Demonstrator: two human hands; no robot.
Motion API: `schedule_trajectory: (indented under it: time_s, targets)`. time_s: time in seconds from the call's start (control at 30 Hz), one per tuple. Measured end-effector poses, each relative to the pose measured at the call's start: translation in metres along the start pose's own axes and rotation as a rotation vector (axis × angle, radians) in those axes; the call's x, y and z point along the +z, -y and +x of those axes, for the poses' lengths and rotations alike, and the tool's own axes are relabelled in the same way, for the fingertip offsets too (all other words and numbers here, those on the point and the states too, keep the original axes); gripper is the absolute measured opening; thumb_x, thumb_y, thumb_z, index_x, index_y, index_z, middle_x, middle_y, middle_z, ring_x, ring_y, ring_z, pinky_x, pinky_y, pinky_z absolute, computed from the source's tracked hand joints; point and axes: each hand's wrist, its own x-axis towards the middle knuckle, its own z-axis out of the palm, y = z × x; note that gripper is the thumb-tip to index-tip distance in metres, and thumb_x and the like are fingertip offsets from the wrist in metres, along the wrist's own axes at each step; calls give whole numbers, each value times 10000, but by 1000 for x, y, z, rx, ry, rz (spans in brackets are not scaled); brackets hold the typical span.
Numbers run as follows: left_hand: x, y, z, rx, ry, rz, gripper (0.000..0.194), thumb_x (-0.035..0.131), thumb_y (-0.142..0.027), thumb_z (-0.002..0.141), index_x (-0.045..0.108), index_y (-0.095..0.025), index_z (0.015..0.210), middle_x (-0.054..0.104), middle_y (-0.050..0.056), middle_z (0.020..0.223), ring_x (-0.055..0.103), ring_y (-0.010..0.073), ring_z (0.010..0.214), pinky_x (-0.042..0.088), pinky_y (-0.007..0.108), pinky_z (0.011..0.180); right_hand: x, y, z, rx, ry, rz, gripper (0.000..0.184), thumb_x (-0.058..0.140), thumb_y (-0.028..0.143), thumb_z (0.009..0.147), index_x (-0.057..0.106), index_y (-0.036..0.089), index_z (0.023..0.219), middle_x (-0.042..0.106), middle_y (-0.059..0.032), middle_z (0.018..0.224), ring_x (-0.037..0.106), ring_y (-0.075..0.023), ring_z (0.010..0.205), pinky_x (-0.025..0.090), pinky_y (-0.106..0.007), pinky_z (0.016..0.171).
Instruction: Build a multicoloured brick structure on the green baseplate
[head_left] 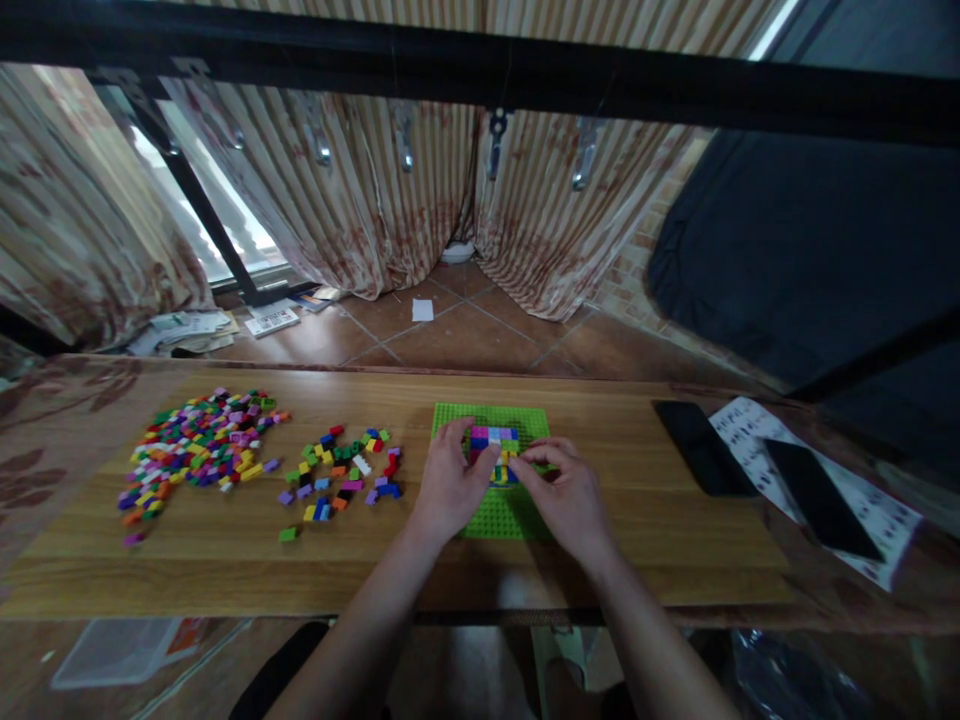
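Note:
A green studded baseplate [501,525] lies on the wooden board, with a low build of toy bricks [495,436] on it in purple, pink, light blue, blue and yellow. My left hand [454,482] is curled round the build's left side, its thumb reaching over the bricks. From the right, my right hand [564,490] comes in with thumb and fingertips pinched at the build's right edge. Whatever those fingertips hold is too small and covered to make out. Both hands hide part of the build and of the plate.
Left on the wooden board [630,560] are a large pile of mixed bricks [202,440] and a looser group [341,475]. A dark phone-like slab [705,447] lies at the right end, beside a printed sheet [739,425] with another dark slab [821,498] on it.

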Motion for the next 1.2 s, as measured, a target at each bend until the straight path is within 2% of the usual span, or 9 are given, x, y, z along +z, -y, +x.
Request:
schedule_trajectory:
  time_s: [0.17,0.47,0.6,0.7,0.83,1.03,1.2]
  targets:
    - [4,-2,1,-5,5,-3,395,579,-315,816,566,-150,1175,601,115,1127,581,223,1018,478,358,870,5,3,0,-35,-45,-42,161,656,358,763,697,206,727,623,-65,921,610,-209,859,479,-359,766]
    - [7,3,1,-1,15,20,430,556,-361,839,540,-122,1196,594,137,1132,577,230,1027,475,376,890,11,0,-1,102,-72,36,157,631,328,747,704,196,704,636,-74,915,610,-213,861,477,-318,681]
    - [8,3,0,17,8,25,454,575,-381,823,538,-124,1195,600,130,1117,578,233,1028,470,392,906,12,0,0,130,-98,53,182,617,346,744,697,194,683,655,-67,881,612,-211,856,470,-327,739]
    - [8,1,0,19,-5,29,491,606,-369,791,531,-117,1206,604,128,1113,574,239,1042,468,396,912,10,-3,1,150,-103,85,192,621,361,730,685,191,666,669,-58,827,617,-205,816,459,-329,765]
    - [8,-2,0,-17,4,34,509,628,-343,759,536,-120,1208,601,131,1137,573,240,1058,464,390,918,6,-5,1,209,-81,121,202,624,381,722,683,191,692,688,-46,739,616,-196,715,457,-319,707]
    - [12,0,1,-81,-12,-22,515,644,-330,740,550,-121,1201,628,116,1053,602,217,957,475,371,872,3,-2,0,267,-59,144,208,635,391,699,680,188,678,697,-43,673,617,-193,645,454,-307,652]
    - [17,5,3,-119,-23,-135,514,675,-290,701,568,-125,1176,648,76,940,602,174,814,488,322,782,4,0,0,251,-65,122,196,633,380,699,683,192,672,712,-53,718,637,-205,700,464,-314,678]
